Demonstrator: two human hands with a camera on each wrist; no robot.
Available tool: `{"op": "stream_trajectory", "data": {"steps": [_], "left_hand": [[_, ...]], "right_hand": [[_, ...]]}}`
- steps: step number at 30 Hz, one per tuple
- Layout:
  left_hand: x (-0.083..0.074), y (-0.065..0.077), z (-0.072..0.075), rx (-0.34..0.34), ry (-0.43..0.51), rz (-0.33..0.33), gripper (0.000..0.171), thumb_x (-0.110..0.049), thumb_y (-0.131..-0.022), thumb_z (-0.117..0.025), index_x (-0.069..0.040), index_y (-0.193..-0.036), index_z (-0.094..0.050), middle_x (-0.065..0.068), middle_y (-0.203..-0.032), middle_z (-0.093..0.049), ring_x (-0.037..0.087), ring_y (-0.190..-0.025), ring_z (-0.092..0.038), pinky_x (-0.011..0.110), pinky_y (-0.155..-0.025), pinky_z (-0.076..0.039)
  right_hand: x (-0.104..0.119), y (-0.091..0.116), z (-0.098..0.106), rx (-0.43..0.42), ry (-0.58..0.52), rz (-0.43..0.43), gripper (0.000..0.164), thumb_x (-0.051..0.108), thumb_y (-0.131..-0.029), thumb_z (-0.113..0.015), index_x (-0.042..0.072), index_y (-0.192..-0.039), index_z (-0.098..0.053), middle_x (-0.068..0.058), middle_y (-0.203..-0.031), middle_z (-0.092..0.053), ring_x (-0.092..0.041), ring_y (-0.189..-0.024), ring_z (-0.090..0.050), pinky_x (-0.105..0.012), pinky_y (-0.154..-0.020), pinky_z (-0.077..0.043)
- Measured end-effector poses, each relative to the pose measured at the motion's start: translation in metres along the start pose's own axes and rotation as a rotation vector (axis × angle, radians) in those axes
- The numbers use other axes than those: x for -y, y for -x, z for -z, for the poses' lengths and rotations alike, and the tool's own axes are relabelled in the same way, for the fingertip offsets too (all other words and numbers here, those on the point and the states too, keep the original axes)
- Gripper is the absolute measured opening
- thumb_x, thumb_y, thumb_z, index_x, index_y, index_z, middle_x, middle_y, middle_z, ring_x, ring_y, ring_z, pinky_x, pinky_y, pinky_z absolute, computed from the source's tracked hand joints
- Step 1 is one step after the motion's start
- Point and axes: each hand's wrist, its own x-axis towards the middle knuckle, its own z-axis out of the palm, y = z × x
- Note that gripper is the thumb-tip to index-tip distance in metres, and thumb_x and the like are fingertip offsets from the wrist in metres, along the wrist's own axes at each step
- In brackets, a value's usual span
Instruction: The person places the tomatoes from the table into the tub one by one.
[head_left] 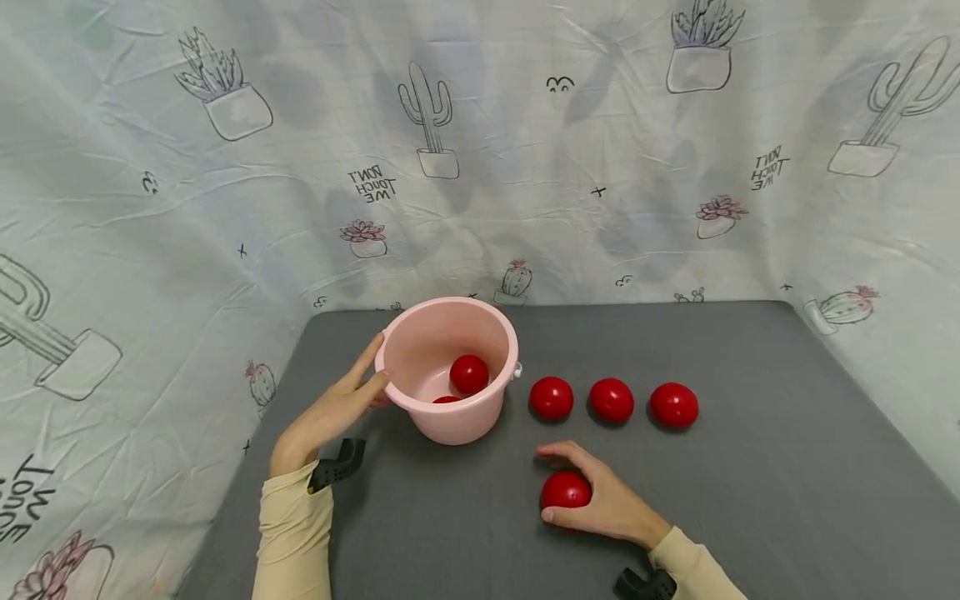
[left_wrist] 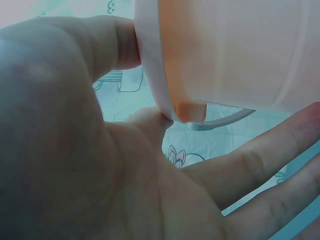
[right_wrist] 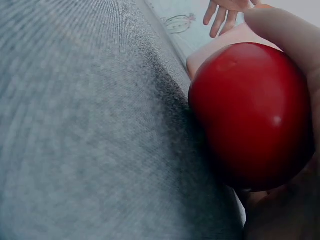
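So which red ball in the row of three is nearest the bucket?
The leftmost ball, beside the pink bucket; the middle ball and rightmost ball sit farther away.

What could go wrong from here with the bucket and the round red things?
The glossy round red thing in the right hand might slip and roll.
The left hand has the pink bucket at one side of its rim, so a bump might tip it.
The three loose red ones beside the bucket might roll if knocked.
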Motion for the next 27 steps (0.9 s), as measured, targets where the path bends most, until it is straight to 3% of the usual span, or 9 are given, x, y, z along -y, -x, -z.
{"op": "stream_trajectory", "data": {"steps": [4,8,12,19,22,27], "left_hand": [[-0.0004,-0.0005,-0.0002,0.001,0.007,0.008,0.063,-0.053,-0.099,-0.04,-0.053,-0.147,0.001,0.011,-0.116,-0.065,0.028,-0.114,-0.061,0.051,-0.099,-0.044],[0.0006,-0.0025,-0.001,-0.001,0.015,0.034,0.064,-0.061,-0.096,-0.04,-0.057,-0.145,0.001,0.01,-0.12,-0.063,0.026,-0.115,-0.06,0.053,-0.1,-0.042],[0.0016,-0.0048,-0.0018,0.001,0.02,0.036,0.065,-0.062,-0.095,-0.039,-0.057,-0.145,0.001,0.01,-0.122,-0.063,0.029,-0.116,-0.059,0.052,-0.1,-0.042],[0.0005,-0.0067,-0.002,0.008,0.037,0.02,0.066,-0.063,-0.094,-0.04,-0.057,-0.145,0.001,0.011,-0.128,-0.058,0.031,-0.117,-0.058,0.053,-0.1,-0.042],[0.0007,-0.0064,-0.0016,0.011,0.037,0.029,0.066,-0.064,-0.093,-0.04,-0.058,-0.144,0.001,0.012,-0.133,-0.055,0.03,-0.118,-0.058,0.054,-0.101,-0.041],[0.0018,-0.0062,-0.0011,0.018,0.036,0.041,0.064,-0.062,-0.095,-0.04,-0.059,-0.144,0.001,0.011,-0.136,-0.053,0.029,-0.118,-0.058,0.054,-0.101,-0.041]], "right_hand": [[0.0002,0.0004,0.0008,0.036,0.037,0.04,0.068,0.031,-0.078,-0.079,0.016,-0.137,-0.048,-0.001,-0.13,-0.055,-0.017,-0.118,-0.054,-0.026,-0.088,-0.051],[0.0016,0.0009,0.0041,0.082,-0.005,0.026,0.07,0.029,-0.078,-0.08,0.016,-0.138,-0.047,-0.002,-0.131,-0.054,-0.018,-0.118,-0.053,-0.027,-0.089,-0.05],[0.0024,0.0024,0.0051,0.111,0.037,0.032,0.072,0.033,-0.075,-0.082,0.018,-0.137,-0.047,0.002,-0.13,-0.053,-0.016,-0.117,-0.053,-0.026,-0.09,-0.05],[0.0019,0.0029,0.0047,0.116,0.068,0.063,0.059,0.033,-0.078,-0.08,0.023,-0.129,-0.053,0.003,-0.128,-0.056,-0.011,-0.114,-0.054,-0.027,-0.084,-0.052],[0.002,0.0022,0.0042,0.112,0.037,0.044,0.051,0.031,-0.079,-0.079,0.023,-0.124,-0.057,0.001,-0.13,-0.057,-0.012,-0.117,-0.055,-0.027,-0.084,-0.052],[-0.0011,0.0,0.0048,0.032,-0.059,-0.012,0.043,0.024,-0.08,-0.079,0.018,-0.118,-0.059,-0.004,-0.128,-0.061,-0.013,-0.117,-0.057,-0.027,-0.082,-0.052]]}}
